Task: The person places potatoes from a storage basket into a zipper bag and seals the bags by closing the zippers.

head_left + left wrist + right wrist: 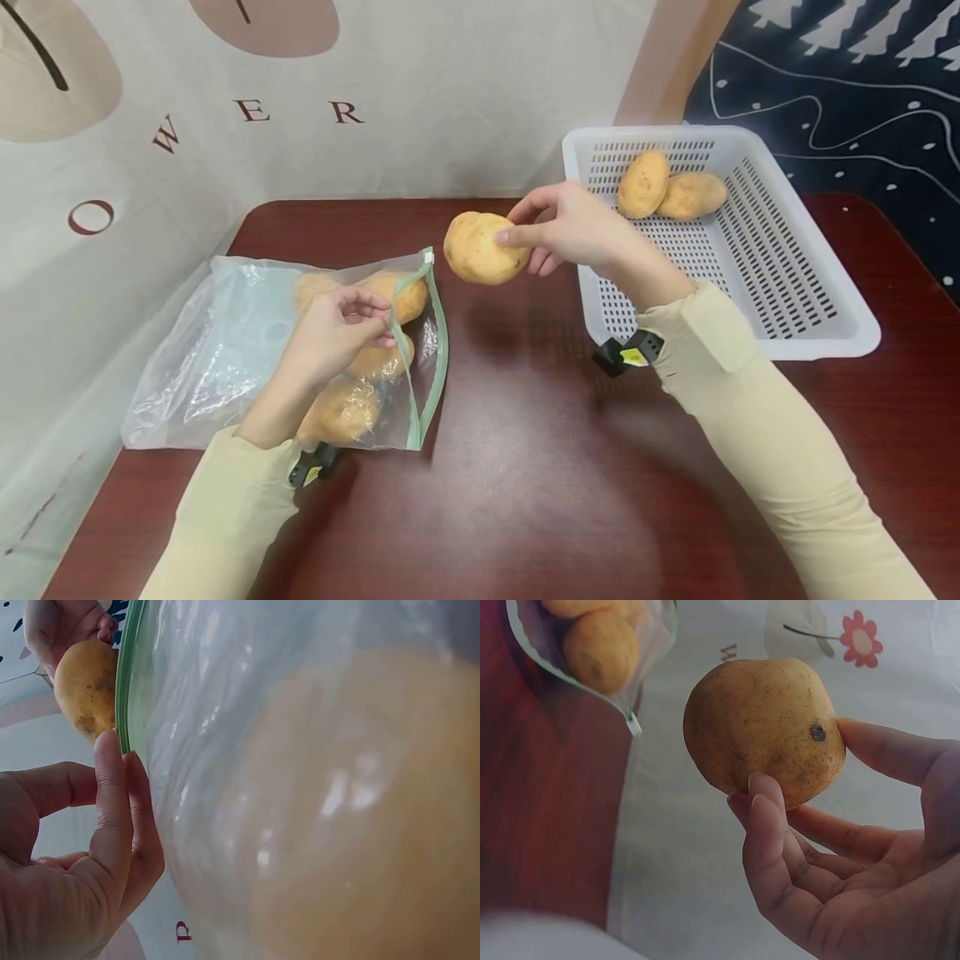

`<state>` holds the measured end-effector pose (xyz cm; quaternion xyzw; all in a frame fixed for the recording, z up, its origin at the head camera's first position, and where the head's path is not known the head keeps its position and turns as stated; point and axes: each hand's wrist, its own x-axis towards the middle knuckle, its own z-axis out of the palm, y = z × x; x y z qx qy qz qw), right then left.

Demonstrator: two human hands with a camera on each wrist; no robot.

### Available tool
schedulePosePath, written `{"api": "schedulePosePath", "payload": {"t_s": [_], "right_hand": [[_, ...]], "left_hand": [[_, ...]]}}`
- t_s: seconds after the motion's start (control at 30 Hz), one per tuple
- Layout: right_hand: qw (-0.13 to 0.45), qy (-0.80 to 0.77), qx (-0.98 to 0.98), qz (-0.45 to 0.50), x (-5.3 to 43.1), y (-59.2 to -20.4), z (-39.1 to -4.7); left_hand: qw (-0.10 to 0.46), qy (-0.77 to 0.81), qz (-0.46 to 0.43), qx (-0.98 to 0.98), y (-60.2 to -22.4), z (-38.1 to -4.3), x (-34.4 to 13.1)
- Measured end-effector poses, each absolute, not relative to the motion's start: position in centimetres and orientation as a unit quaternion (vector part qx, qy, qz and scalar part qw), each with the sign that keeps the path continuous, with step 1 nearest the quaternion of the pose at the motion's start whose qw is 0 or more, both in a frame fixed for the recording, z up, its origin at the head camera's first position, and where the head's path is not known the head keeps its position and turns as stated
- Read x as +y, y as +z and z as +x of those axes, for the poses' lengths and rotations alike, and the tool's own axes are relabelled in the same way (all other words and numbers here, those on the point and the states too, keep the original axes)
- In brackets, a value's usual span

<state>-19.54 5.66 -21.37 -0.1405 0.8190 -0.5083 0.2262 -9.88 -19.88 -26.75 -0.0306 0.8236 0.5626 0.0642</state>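
Carrying one potato across to the bag looks like the step in hand. From where I stand, the right hand (570, 225) pinches a plump, yellow-brown potato (480, 250) between thumb and fingers, above the glossy red-brown wooden table (525, 500), near the mouth of a clear plastic zip bag (225, 358). The left hand (326, 333) pinches the bag's pale green zip strip (442, 358) at its mouth, where several bagged potatoes (345, 412) lie. I judge the next move calls for that mouth to be held wide, with the potato tipped in past the small white slider (428, 257) without snagging the film.

Only the head view plainly shows the white perforated plastic basket (832, 346), with an upright-lying oval potato (643, 183) touching a sideways one (693, 196). The right wrist view gives what the head view lacks: a dark round blemish (818, 732) on the held potato, and a red cloth-print flower (862, 640) beyond. The left wrist view brings the left fingertips against the strip up close, while the potato behind the film is only a blur.
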Motion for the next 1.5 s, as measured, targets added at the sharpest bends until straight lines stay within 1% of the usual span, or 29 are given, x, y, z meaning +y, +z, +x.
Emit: {"api": "schedulePosePath", "payload": {"t_s": [0.17,0.4,0.6,1.07,1.5], "right_hand": [[0.232,-0.515,0.812,-0.146,4.8,-22.5,-18.6],[0.237,-0.507,0.809,-0.179,3.5,-23.9,-17.3],[0.246,-0.501,0.812,-0.173,2.3,-25.0,-16.6],[0.277,-0.485,0.811,-0.175,0.5,-28.0,-16.1],[0.283,-0.484,0.807,-0.185,0.1,-28.6,-16.0]], "left_hand": [[0.063,0.560,-0.033,0.825,-26.7,-9.9,-19.8],[0.065,0.559,-0.032,0.826,-26.6,-9.9,-19.9],[0.063,0.556,-0.028,0.828,-26.6,-9.9,-19.9],[0.070,0.529,-0.026,0.845,-26.7,-9.9,-19.9],[0.066,0.501,-0.028,0.862,-27.0,-9.9,-20.0]]}}
